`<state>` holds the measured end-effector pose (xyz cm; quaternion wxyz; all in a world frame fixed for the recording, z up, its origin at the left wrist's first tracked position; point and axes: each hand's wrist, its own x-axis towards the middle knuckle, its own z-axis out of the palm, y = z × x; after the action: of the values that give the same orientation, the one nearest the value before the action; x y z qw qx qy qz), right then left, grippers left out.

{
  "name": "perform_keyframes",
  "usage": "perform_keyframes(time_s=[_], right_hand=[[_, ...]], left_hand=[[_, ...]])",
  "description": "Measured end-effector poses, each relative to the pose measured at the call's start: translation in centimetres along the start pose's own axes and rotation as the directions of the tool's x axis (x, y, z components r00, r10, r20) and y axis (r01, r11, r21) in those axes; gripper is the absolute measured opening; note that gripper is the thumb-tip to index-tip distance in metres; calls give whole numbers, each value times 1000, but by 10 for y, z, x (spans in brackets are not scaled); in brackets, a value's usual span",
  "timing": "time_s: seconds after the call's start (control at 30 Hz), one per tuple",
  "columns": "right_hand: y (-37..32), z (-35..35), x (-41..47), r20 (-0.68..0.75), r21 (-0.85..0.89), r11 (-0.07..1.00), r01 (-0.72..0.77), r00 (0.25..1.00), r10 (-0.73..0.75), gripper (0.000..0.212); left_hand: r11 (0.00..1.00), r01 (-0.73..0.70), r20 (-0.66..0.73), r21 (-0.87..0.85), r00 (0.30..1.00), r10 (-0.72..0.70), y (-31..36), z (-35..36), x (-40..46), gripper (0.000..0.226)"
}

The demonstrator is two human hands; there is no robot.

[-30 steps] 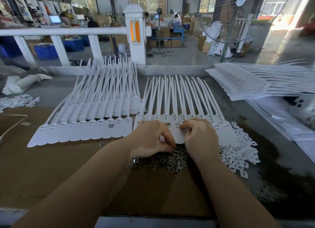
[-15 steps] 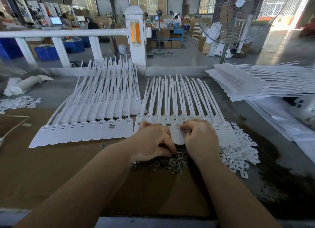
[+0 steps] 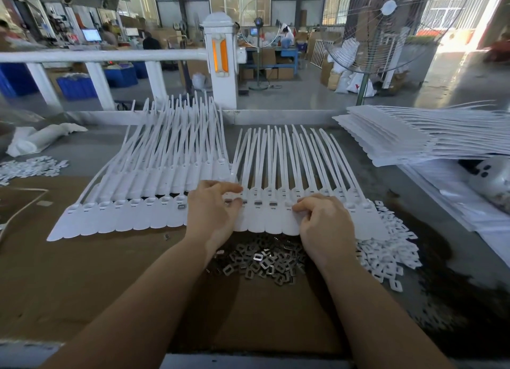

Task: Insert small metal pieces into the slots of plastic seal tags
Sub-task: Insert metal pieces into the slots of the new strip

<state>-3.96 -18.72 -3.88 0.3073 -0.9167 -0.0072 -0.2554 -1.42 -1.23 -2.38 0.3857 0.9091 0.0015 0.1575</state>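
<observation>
Just beyond the pile of metal pieces (image 3: 262,261) on the cardboard sheet (image 3: 82,272), a joined row of white seal tags (image 3: 278,219) lies flat, straps fanned away, several slots showing grey inserts. Left hand (image 3: 212,214) rests on the row's left end, fingers curled with tips pinched at a slot. Right hand (image 3: 325,222) sits right of that, fingers curled, tips pressed on the tags; whether it holds a piece, cannot tell.

White seal tags (image 3: 278,216) lie flat in a row, tails toward twelve o'clock; grey metal pieces (image 3: 259,261) heaped at six.
</observation>
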Motion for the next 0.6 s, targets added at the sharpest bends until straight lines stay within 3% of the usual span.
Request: perform_keyframes(time_s=[0.2,0.6], right_hand=[[0,0,-2,-11,-8,1000,13,1000,-13,19],[-3,1,-5,-24,-63,996,67,997,-69,14]], left_hand=[[996,84,94,15,992,-85,-6,3,-3,52],[996,31,101,83,994,-39,-19,9,-6,65]])
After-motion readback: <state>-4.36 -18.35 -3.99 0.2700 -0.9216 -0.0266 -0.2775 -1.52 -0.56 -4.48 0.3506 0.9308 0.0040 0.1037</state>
